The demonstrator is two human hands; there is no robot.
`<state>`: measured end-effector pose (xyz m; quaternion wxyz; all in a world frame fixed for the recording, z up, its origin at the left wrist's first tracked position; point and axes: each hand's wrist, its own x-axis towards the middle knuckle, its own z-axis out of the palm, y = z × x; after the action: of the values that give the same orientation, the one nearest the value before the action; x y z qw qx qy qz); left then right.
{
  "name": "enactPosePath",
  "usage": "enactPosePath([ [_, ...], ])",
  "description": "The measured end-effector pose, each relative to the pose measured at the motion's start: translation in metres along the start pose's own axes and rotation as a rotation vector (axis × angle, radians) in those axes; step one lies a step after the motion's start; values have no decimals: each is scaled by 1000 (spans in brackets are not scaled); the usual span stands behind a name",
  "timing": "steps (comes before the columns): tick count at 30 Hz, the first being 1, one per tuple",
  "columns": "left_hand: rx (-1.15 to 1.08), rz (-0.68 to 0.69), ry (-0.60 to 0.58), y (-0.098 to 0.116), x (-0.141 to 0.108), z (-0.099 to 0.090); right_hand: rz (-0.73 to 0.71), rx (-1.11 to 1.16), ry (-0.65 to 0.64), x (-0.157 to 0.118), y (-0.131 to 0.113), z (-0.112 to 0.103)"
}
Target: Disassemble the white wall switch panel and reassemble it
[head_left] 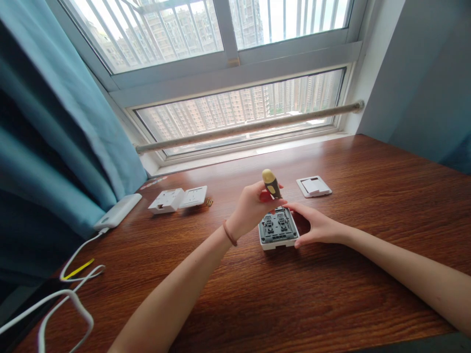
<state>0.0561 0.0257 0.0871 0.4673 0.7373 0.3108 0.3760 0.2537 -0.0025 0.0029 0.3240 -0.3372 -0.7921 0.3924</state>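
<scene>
On the reddish-brown wooden worktop (206, 294), should your right hand (322, 229) slacken, the square white-and-grey plastic box (276, 231) between your hands could skid; a tilt could throw the yellow-and-black-handled screwdriver (271, 185) off its mark, scratching plastic. Your left hand (253, 201) curls closed round that handle above the box's far end; your right, half spread, grips the box's right side between thumb and fingers.

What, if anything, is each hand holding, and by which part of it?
The left hand holds a screwdriver by its handle; the right hand holds the grey-topped white box at its right side.
</scene>
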Motion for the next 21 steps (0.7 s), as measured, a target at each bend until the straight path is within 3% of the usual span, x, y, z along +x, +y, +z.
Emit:
enactPosePath([
  [3,116,82,124,-9,3,5,1,-2,11,0,1,1],
  [7,174,131,176,-12,5,12,-6,9,12,0,2,1],
  [13,-129,-19,-71,4,2,13,0,0,-3,1,2,0],
  [21,-268,-52,-274,11,4,-9,1,28,-10,1,1,0],
])
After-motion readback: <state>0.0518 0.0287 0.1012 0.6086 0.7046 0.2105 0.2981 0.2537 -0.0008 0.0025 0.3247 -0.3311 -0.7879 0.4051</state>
